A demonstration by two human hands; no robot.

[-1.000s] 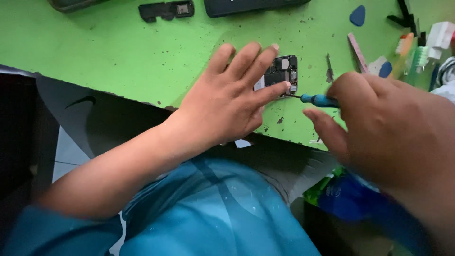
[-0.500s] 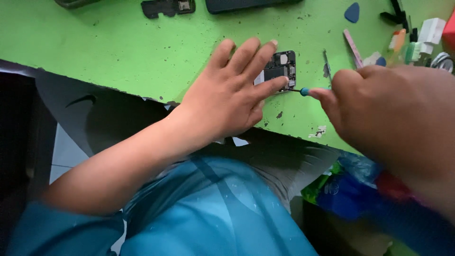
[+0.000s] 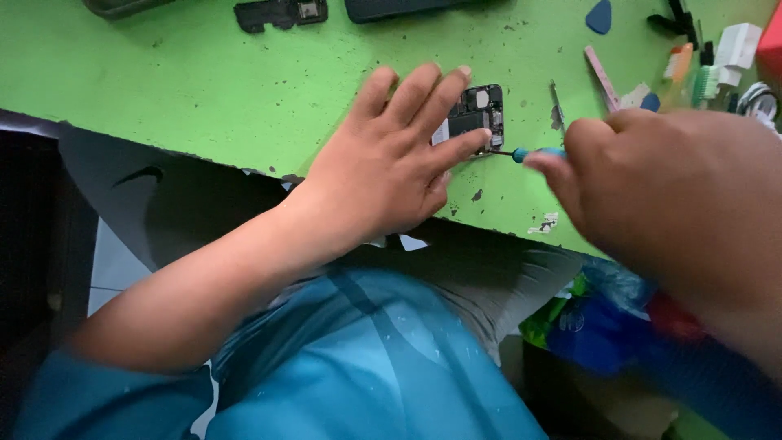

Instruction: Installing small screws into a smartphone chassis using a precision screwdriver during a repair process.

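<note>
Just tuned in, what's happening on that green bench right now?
A person is working on a small opened phone lying on the green table. The left hand lies flat on it, fingers spread, pinning it down. The right hand holds a small blue-handled screwdriver with its tip at the phone's lower edge. Picks, tweezers and other parts lie scattered farther back.

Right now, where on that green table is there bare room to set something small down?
The widest bare patch of the green table lies left of the left hand, below the black bracket. A smaller strip sits between the opened phone and blue pick. The right edge, around the brush, is crowded.
</note>
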